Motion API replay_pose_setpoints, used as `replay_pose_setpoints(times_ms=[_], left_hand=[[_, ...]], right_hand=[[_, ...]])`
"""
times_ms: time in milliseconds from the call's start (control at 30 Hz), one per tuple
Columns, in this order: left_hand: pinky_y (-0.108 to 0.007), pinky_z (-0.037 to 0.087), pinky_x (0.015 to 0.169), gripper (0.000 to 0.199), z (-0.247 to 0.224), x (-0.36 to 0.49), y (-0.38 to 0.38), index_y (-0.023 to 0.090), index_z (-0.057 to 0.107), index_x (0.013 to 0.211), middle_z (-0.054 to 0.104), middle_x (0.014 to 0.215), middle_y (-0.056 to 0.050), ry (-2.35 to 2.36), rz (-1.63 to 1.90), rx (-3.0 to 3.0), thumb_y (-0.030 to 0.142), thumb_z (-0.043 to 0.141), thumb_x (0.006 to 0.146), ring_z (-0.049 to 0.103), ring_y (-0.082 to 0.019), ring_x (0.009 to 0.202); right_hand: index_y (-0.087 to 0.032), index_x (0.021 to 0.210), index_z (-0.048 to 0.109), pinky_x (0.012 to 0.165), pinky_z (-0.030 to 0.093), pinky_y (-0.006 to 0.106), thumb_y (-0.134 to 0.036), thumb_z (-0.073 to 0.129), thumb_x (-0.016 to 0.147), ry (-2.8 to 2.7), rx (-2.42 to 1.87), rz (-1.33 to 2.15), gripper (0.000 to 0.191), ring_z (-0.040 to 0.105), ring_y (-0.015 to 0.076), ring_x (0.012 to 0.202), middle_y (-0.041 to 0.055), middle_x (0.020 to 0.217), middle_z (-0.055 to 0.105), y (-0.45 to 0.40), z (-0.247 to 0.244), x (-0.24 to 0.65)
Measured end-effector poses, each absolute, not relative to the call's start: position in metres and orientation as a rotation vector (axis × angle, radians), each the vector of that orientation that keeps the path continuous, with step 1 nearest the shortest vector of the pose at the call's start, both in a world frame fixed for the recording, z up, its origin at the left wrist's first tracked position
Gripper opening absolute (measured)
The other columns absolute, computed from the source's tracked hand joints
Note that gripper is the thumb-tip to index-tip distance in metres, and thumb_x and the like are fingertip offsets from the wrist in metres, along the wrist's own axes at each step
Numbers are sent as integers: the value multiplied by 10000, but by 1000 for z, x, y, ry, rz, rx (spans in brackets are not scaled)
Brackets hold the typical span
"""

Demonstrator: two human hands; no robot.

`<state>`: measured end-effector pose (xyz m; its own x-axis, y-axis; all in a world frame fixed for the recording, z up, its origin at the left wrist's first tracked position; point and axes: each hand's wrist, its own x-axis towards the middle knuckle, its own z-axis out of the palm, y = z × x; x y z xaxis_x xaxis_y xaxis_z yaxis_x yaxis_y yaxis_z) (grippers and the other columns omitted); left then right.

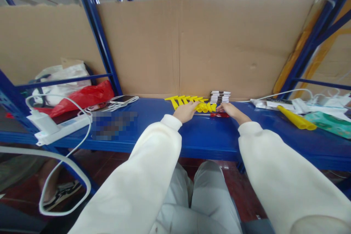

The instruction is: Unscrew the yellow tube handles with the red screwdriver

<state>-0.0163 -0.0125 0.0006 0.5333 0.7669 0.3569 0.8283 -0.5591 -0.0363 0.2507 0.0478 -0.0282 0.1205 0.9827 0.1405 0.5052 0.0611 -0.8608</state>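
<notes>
Several yellow T-shaped plastic pieces [173, 101] with round tube ends lie in a row on the blue shelf, near the cardboard. My left hand [187, 112] lies over the middle of this row, fingers stretched out and touching the pieces; part of the row is hidden beneath it. At the row's right end is my right hand [229, 109], its fingers closed together beside the last yellow piece. What they pinch, if anything, is too small to make out. Just behind stands a stack of black-and-white flat items [219, 97]. A red-handled screwdriver-like tool [221, 115] lies in front.
A cardboard sheet [219, 44] walls off the back. Leftward are a phone [123, 99], white cables, a power strip [64, 128] and a red bag [85, 97]. Rightward lie yellow tubes [296, 117], a green packet [329, 122] and white items. Blue posts [100, 36] frame the shelf.
</notes>
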Motion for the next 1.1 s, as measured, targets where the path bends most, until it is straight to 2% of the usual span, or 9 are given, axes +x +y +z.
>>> replay_pose_setpoints(times_ms=[200,400,567,733,867,1100], left_hand=[[-428,551,904,524,0,-12,-19,250,461,1489,623,1357,-156,-1237,-257,-2539,91,398,994,666,-281,1154],[-406,528,915,528,-1,-8,-21,231,503,1472,632,1327,-166,-1190,-267,-2505,54,363,995,634,-279,1197],[-399,522,904,554,-1,-5,-21,224,491,1493,627,1328,-172,-1183,-226,-2497,50,325,994,625,-284,1202],[-386,508,906,576,-2,-6,-21,227,483,1504,624,1345,-172,-1200,-264,-2487,41,317,984,620,-270,1190],[-396,510,915,596,-2,-6,-21,227,477,1514,609,1374,-182,-1220,-277,-2488,26,316,977,617,-279,1206],[-412,522,909,592,-2,-7,-19,234,494,1497,608,1376,-173,-1268,-271,-2494,27,315,972,627,-283,1166]], right_hand=[[-183,646,691,931,542,367,-187,426,883,-1558,-1534,599,355,724,236,907,112,824,783,50,-28,255],[-206,641,748,1035,495,398,-293,638,775,-1836,-1357,488,194,708,264,1032,65,909,798,38,-18,237],[-211,711,800,1042,494,421,-431,766,685,-1971,-1208,658,224,693,279,1063,72,1060,787,25,-11,222],[-207,725,809,1056,474,433,-467,820,581,-1893,-1197,841,297,670,289,1098,80,1152,763,14,-9,219],[-211,744,809,1071,454,434,-462,824,560,-1893,-1185,909,311,657,287,1112,70,1125,768,11,-7,219],[-208,688,762,1006,485,383,-348,758,619,-1718,-1347,807,156,674,246,1016,49,927,785,17,-8,220]])
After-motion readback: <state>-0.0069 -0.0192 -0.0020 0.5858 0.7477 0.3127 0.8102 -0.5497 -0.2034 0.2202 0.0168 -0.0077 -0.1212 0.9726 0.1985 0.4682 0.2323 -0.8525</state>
